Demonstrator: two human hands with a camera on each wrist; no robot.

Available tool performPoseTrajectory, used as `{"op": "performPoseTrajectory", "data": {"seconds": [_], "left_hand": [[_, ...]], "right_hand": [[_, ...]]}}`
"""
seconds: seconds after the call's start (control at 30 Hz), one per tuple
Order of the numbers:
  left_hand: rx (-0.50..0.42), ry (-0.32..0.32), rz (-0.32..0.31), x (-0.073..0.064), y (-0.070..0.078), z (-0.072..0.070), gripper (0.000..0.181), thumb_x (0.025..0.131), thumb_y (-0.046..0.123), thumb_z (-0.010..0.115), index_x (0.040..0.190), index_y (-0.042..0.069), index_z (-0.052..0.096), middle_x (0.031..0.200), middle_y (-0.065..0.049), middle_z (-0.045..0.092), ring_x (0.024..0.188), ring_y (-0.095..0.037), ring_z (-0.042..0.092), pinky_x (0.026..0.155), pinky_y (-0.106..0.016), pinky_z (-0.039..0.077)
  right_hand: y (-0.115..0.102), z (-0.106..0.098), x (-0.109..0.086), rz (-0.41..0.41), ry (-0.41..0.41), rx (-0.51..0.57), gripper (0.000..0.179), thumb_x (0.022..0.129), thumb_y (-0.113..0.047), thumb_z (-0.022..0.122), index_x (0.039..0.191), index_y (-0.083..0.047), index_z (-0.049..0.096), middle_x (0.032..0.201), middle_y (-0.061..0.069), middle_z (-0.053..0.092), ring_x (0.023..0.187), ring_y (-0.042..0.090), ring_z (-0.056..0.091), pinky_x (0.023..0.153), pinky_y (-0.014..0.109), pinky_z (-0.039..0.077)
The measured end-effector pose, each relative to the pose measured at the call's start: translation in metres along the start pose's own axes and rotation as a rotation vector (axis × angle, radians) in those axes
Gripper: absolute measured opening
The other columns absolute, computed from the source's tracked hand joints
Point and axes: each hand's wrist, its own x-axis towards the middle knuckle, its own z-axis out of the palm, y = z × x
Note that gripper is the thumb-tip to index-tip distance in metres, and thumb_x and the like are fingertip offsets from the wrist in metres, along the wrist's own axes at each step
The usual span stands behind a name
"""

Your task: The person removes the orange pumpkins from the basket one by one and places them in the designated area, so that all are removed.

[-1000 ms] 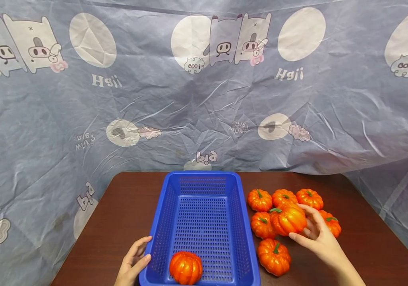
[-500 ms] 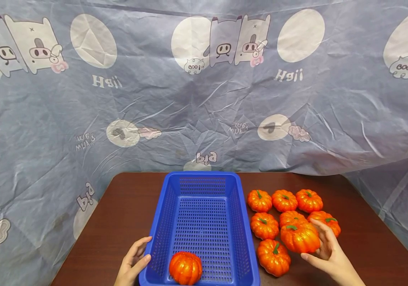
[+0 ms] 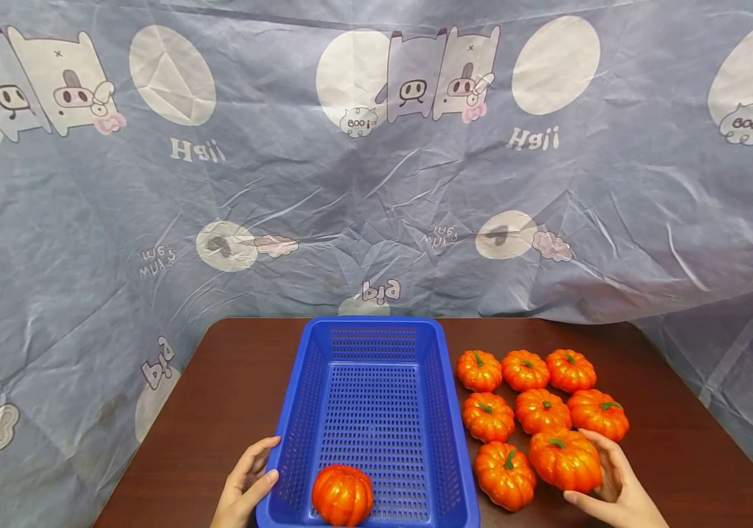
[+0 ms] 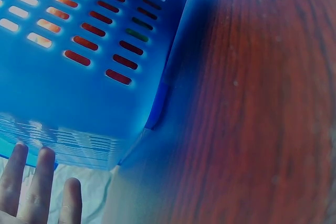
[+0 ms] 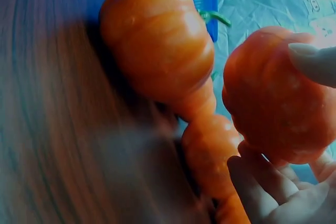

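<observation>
My right hand [image 3: 620, 480] holds a small orange pumpkin [image 3: 565, 460] with a green stem, thumb on its near side and fingers behind and under it. In the right wrist view this pumpkin [image 5: 278, 98] sits higher than the pumpkin [image 5: 157, 38] beside it. To its left in the head view lies another front pumpkin [image 3: 506, 475]; just behind it is a middle one [image 3: 542, 411]. My left hand [image 3: 244, 484] touches the left side of a blue perforated basket [image 3: 290, 411], its fingers extended in the left wrist view. One pumpkin [image 3: 343, 495] lies inside the basket's near end.
Behind the held pumpkin, several more stand in rows right of the basket, such as the back-right pumpkin [image 3: 570, 369] and the right-hand one [image 3: 598, 414]. The dark brown wooden table [image 3: 244, 367] ends at a printed grey-blue cloth [image 3: 376, 183] hung behind it.
My right hand has carried the pumpkin nearer and to the right, from over the middle row to the front row. The middle pumpkin behind it has come into view. My left hand stays put.
</observation>
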Motion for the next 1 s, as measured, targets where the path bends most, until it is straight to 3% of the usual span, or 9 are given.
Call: {"op": "performPoseTrajectory", "data": {"seconds": [0.2, 0.63, 0.8, 1.0], "left_hand": [[-0.004, 0.003, 0.002, 0.0, 0.0, 0.0, 0.045, 0.091, -0.016, 0.033, 0.136, -0.011, 0.031, 0.128, -0.01, 0.055, 0.108, -0.022, 0.058, 0.08, -0.04, 0.054], [-0.003, 0.001, 0.005, 0.0, 0.0, 0.0, 0.045, 0.091, -0.016, 0.033, 0.136, -0.012, 0.03, 0.128, -0.011, 0.055, 0.109, -0.023, 0.058, 0.081, -0.04, 0.054], [0.006, -0.003, 0.011, 0.001, 0.0, -0.001, 0.045, 0.091, -0.016, 0.033, 0.136, -0.012, 0.03, 0.129, -0.011, 0.054, 0.11, -0.023, 0.058, 0.081, -0.04, 0.053], [0.024, 0.003, 0.007, 0.001, 0.0, 0.0, 0.046, 0.091, -0.016, 0.033, 0.136, -0.011, 0.031, 0.129, -0.011, 0.054, 0.109, -0.023, 0.058, 0.081, -0.04, 0.054]], "right_hand": [[0.005, -0.005, -0.01, 0.075, 0.059, -0.057, 0.085, 0.069, 0.03, 0.058, 0.14, 0.009, 0.015, 0.136, -0.006, 0.046, 0.115, 0.002, 0.05, 0.08, 0.019, 0.05], [0.014, -0.01, -0.021, 0.337, 0.205, -0.421, 0.082, 0.07, 0.014, 0.071, 0.135, 0.002, 0.023, 0.116, -0.026, 0.048, 0.098, -0.009, 0.052, 0.071, 0.012, 0.047], [0.014, -0.007, -0.018, 0.372, 0.219, -0.548, 0.085, 0.069, 0.008, 0.076, 0.135, 0.002, 0.022, 0.116, -0.032, 0.041, 0.101, -0.017, 0.043, 0.072, 0.008, 0.043], [0.014, -0.006, -0.017, 0.367, 0.206, -0.547, 0.087, 0.07, 0.007, 0.076, 0.137, 0.004, 0.02, 0.119, -0.033, 0.039, 0.105, -0.02, 0.039, 0.075, 0.005, 0.04]]}}
